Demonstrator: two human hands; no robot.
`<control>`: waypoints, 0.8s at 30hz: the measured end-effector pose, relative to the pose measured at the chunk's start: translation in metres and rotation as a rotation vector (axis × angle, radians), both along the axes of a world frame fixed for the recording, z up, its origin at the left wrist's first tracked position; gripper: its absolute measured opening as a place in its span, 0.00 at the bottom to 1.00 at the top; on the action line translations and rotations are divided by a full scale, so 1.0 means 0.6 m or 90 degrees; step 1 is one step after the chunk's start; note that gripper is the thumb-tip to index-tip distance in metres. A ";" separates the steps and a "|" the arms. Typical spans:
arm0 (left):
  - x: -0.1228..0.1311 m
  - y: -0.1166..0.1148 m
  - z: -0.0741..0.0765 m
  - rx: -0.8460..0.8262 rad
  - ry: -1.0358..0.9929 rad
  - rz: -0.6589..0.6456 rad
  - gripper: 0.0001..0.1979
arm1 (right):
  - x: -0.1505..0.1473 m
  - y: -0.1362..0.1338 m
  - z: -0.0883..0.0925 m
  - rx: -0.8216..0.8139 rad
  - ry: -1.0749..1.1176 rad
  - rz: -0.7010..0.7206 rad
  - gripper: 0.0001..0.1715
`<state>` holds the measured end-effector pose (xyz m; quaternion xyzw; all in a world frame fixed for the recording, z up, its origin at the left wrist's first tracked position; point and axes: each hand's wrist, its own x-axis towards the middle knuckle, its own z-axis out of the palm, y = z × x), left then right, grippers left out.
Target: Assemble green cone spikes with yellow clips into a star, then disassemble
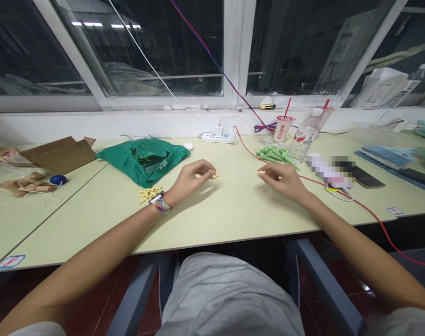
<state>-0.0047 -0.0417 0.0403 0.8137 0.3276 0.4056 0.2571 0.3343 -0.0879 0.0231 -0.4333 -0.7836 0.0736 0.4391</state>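
Tabletop [216, 219], pale, with yellow pieces [149, 193], before white wall [145, 123] and dark windowpanes [170, 46].

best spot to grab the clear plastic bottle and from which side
The clear bottle is probably best gripped round its labelled middle, from the near right: it stands cap up, its body slim and rounded, while green pieces and a cup crowd its left.
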 end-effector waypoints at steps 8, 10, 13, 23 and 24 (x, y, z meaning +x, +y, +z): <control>-0.145 0.018 0.000 -0.009 0.179 0.161 0.20 | 0.165 -0.091 -0.043 -0.202 -0.069 -0.210 0.27; -0.174 0.025 -0.010 -0.004 0.217 0.189 0.19 | 0.171 -0.104 -0.052 -0.208 -0.084 -0.223 0.27; -0.200 0.029 -0.019 -0.001 0.265 0.215 0.16 | 0.166 -0.106 -0.058 -0.195 -0.098 -0.244 0.26; -0.208 0.018 -0.018 0.053 0.292 0.250 0.12 | 0.152 -0.099 -0.074 -0.140 -0.104 -0.298 0.19; -0.206 0.018 -0.019 0.059 0.285 0.242 0.13 | 0.152 -0.100 -0.075 -0.134 -0.104 -0.300 0.18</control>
